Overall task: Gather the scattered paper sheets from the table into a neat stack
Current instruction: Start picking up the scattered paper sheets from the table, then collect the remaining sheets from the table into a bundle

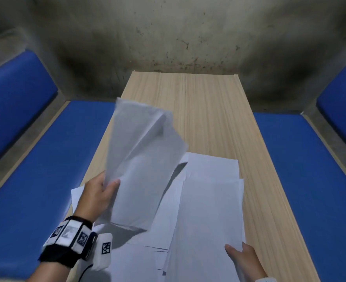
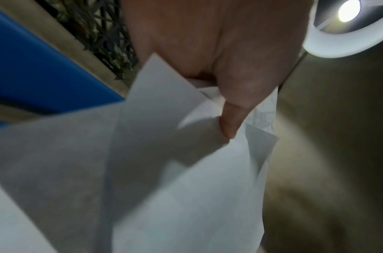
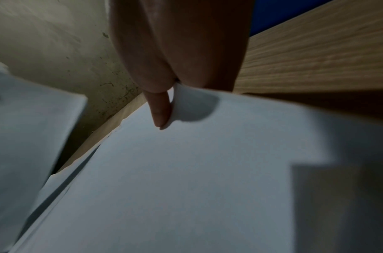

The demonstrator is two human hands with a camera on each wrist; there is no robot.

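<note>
Roughly halfway — that is how the gathering is judged. A loose bundle of paper sheets [image 1: 141,159] is held up off the wooden table [image 1: 208,110] by the left hand [image 1: 95,197], towards ten o'clock of the table's near half; it is pinched at its lower left edge, the thumb [image 2: 229,125] pressed on top and the other fingers hidden beneath the paper. The lifted sheets are bent and fanned, their edges not aligned.

At about five o'clock a second pile of sheets [image 1: 208,210] is gripped by the right hand [image 1: 244,261] along its right edge. In the right wrist view the thumb [image 3: 161,109] is seen lying on top of the paper, the fingers being tucked under the edge — how many sheets are caught there cannot be told. This pile is skewed, with offset corners showing at its far end.

More sheets are left flat on the table between and beneath the two hands, one corner [image 1: 76,195] sticking out to the left at about eight o'clock. The far half of the table is bare wood.

What remains, as judged: the two handfuls have to be merged, the flat sheets collected, and all edges squared.
</note>
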